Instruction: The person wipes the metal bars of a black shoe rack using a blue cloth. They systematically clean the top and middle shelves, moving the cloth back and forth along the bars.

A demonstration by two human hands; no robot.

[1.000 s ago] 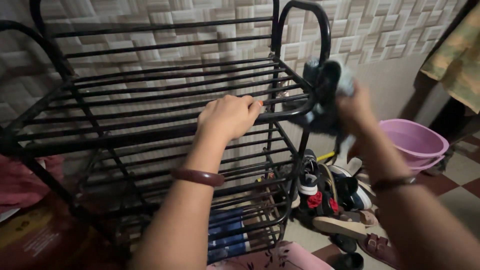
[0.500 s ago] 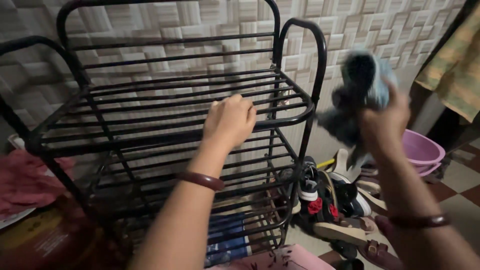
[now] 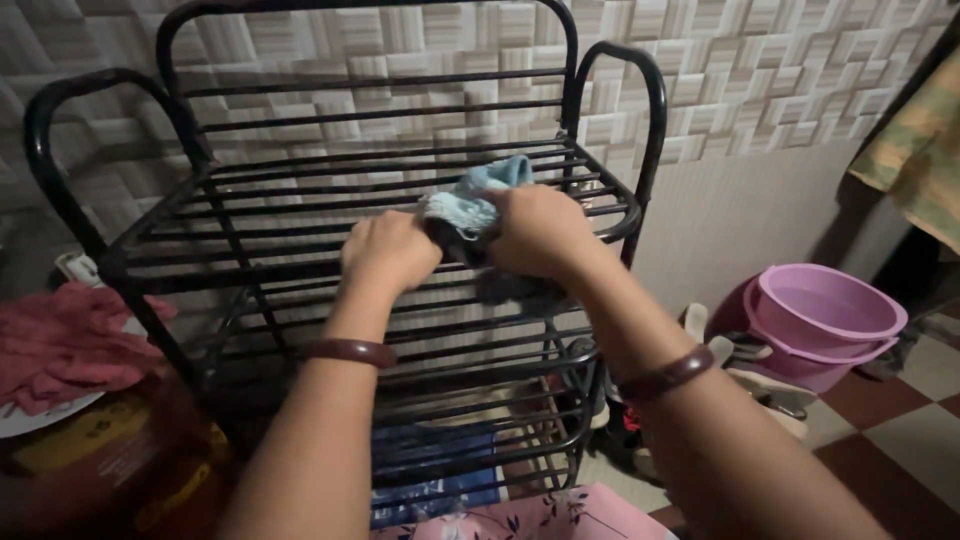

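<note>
A black metal shoe rack (image 3: 300,190) with several barred shelves stands against the patterned wall. Both hands meet over the front of its top shelf. My left hand (image 3: 388,252) and my right hand (image 3: 540,232) together grip a bunched blue and dark cloth (image 3: 470,205) just above the front bar. Each wrist wears a dark brown bangle. The lower part of the cloth hangs hidden behind my right hand.
A pink bucket (image 3: 825,320) stands on the checkered floor at the right, with shoes and sandals (image 3: 740,365) beside it. A red cloth (image 3: 70,340) lies at the left. A blue item (image 3: 435,460) sits on the rack's lowest shelf. Yellow-green fabric (image 3: 915,150) hangs at the right edge.
My right hand swung the cloth from the rack's right end, up, then left onto the top shelf. My left hand let go of the front bar and took hold of the cloth.
</note>
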